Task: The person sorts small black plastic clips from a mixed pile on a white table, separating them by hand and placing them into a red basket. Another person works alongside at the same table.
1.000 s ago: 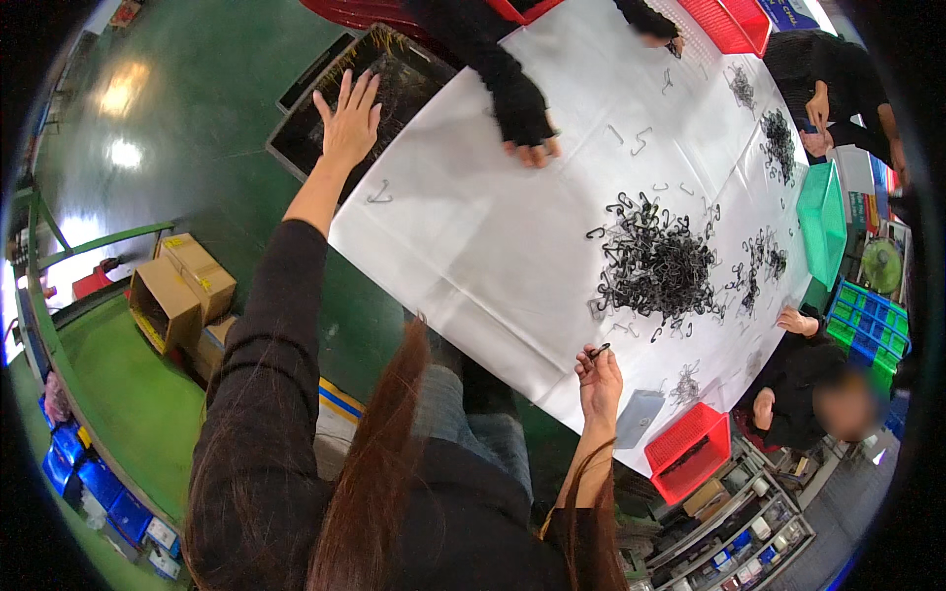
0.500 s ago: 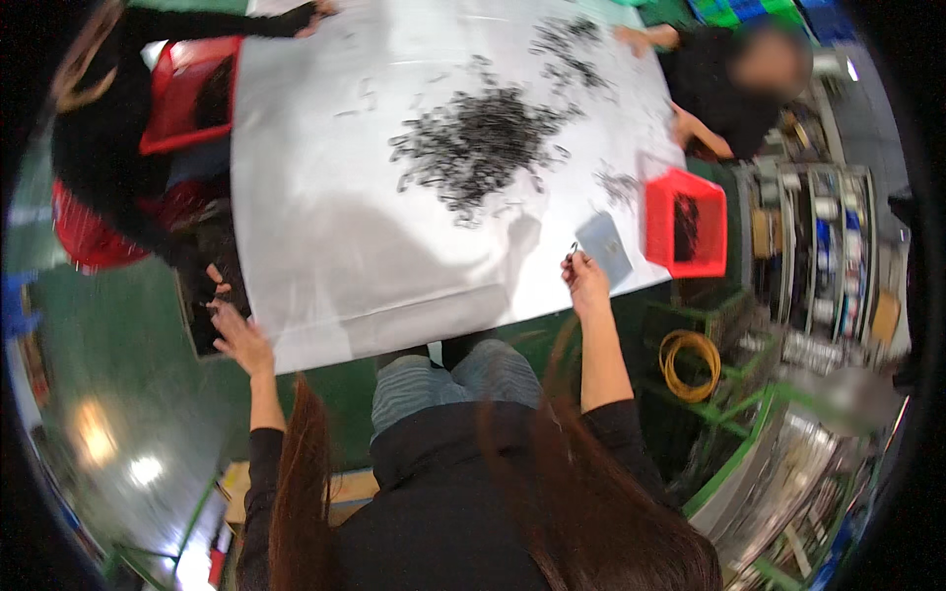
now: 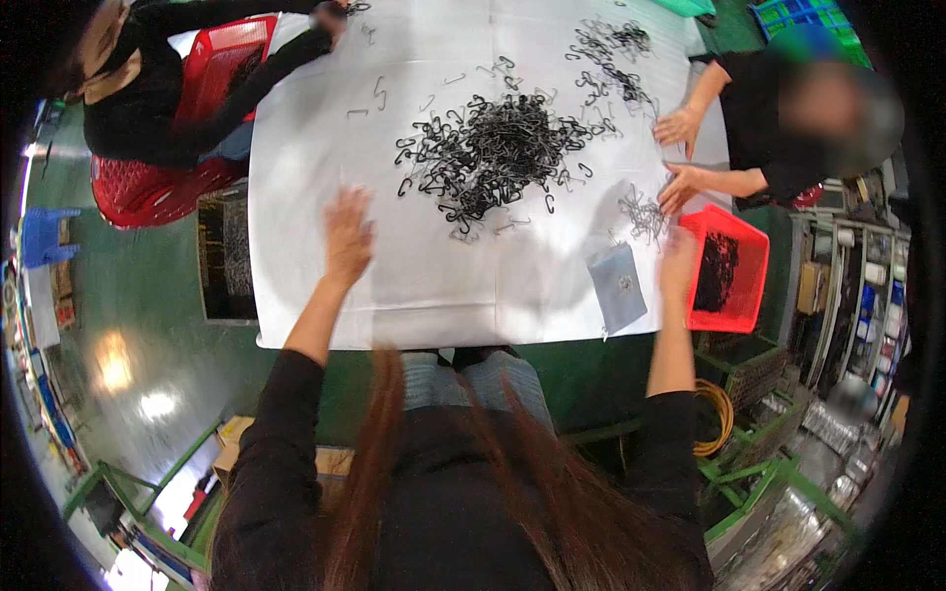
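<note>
A pile of black S-shaped hooks [image 3: 503, 148] lies in the middle of the white-covered table [image 3: 424, 286]. My left hand [image 3: 348, 236] is over the left part of the table, left of the pile, fingers spread and holding nothing. At the right edge, my right hand [image 3: 677, 261] is beside the red bin [image 3: 757, 286], which has dark pieces in it. Motion smears its fingers, so whether it holds anything is not visible. A grey-blue pouch [image 3: 618, 291] lies just left of that hand, below a small group of thin hooks [image 3: 642, 215].
Another person's hands [image 3: 680, 128] rest at the right edge. A second person's arm [image 3: 296, 59] reaches over the far left, near another red bin [image 3: 202, 74]. More hooks [image 3: 616, 59] lie farther back. A dark crate [image 3: 227, 261] stands left of the table.
My left hand has moved from the crate at the table's left edge onto the table. My right hand, which held a small dark piece, has moved right to the red bin.
</note>
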A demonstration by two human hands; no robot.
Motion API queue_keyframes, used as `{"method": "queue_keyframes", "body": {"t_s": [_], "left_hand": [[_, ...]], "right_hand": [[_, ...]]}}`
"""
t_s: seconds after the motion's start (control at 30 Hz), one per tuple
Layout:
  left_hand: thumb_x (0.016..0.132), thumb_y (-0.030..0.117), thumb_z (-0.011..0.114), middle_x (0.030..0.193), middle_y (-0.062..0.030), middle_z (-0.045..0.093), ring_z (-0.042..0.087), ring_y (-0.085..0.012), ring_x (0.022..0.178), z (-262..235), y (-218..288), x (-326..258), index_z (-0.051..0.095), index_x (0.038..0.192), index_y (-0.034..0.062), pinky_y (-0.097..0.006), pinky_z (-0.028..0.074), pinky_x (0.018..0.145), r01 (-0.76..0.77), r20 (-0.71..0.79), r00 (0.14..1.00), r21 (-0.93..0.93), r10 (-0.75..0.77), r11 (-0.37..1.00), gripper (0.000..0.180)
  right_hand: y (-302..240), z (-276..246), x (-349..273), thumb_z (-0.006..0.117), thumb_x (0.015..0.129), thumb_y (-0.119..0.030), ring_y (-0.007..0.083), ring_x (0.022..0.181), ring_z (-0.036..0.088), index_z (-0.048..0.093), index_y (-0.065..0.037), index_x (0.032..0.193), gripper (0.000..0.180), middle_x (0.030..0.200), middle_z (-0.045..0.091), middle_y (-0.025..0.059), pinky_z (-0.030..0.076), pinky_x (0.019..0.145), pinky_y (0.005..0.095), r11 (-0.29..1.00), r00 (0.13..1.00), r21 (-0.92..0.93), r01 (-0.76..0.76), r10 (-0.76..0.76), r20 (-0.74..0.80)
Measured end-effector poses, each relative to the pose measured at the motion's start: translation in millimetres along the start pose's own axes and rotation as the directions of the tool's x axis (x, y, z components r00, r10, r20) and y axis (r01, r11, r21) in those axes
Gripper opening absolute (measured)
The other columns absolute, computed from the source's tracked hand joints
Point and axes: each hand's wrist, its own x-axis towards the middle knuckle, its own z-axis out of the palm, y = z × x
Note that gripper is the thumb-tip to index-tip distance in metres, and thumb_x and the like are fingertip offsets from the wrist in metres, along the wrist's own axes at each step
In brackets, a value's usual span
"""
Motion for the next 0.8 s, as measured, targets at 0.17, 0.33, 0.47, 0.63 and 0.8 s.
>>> {"method": "queue_keyframes", "body": {"t_s": [0.17,0.33,0.47,0.63,0.8], "left_hand": [[0.084,0.018,0.059,0.144,-0.0089,0.032,0.021,-0.0314,0.138,69.3,107.0,52.5,0.037,0.137,0.0120,-0.050,0.019,0.110,0.045,0.097,0.995,-0.092,-0.036,0.995,0.058],[0.081,0.011,0.058,0.139,-0.0148,0.035,0.027,-0.0369,0.131,83.2,94.6,64.3,0.041,0.132,0.0082,-0.052,0.026,0.106,0.314,-0.134,0.922,-0.287,-0.362,0.905,0.055],[0.079,0.005,0.056,0.133,-0.0168,0.042,0.037,-0.0370,0.124,76.9,61.7,50.6,0.044,0.128,0.0038,-0.044,0.032,0.104,0.430,-0.186,0.838,-0.352,-0.513,0.831,0.050],[0.080,0.004,0.055,0.132,-0.0161,0.044,0.038,-0.0351,0.124,64.3,43.0,42.5,0.045,0.128,0.0072,-0.042,0.032,0.105,0.407,-0.154,0.870,-0.313,-0.469,0.858,0.049],[0.084,0.013,0.055,0.139,-0.0101,0.039,0.029,-0.0315,0.133,67.9,44.5,73.6,0.046,0.131,0.0202,-0.047,0.026,0.109,0.224,-0.053,0.970,-0.171,-0.236,0.959,0.049]], "right_hand": [[-142.0,133.2,-74.1,0.066,0.074,-0.006,0.0305,0.111,0.050,0.052,-0.011,0.116,0.044,0.118,0.050,0.0138,0.047,0.086,0.0395,0.900,0.805,0.202,0.386,-0.436,0.403],[-225.8,187.9,-71.7,0.065,0.074,-0.006,0.0319,0.106,0.052,0.052,-0.011,0.119,0.047,0.117,0.049,0.0126,0.048,0.082,0.0410,0.931,0.859,0.109,0.348,-0.363,0.360],[-255.2,224.4,-57.6,0.063,0.075,-0.004,0.0350,0.094,0.057,0.053,-0.009,0.115,0.042,0.109,0.054,0.0150,0.050,0.075,0.0424,0.892,0.837,0.325,0.312,-0.421,0.350],[-249.3,220.9,-44.3,0.057,0.083,-0.003,0.0260,0.068,0.066,0.058,-0.006,0.108,0.025,0.086,0.065,0.0156,0.051,0.063,0.0340,0.875,0.823,0.463,0.141,-0.363,0.436],[-223.3,183.3,-40.3,0.057,0.082,-0.002,0.0248,0.083,0.063,0.058,-0.005,0.110,0.028,0.099,0.063,0.0137,0.051,0.074,0.0349,0.913,0.941,0.396,0.100,-0.216,0.262]]}}
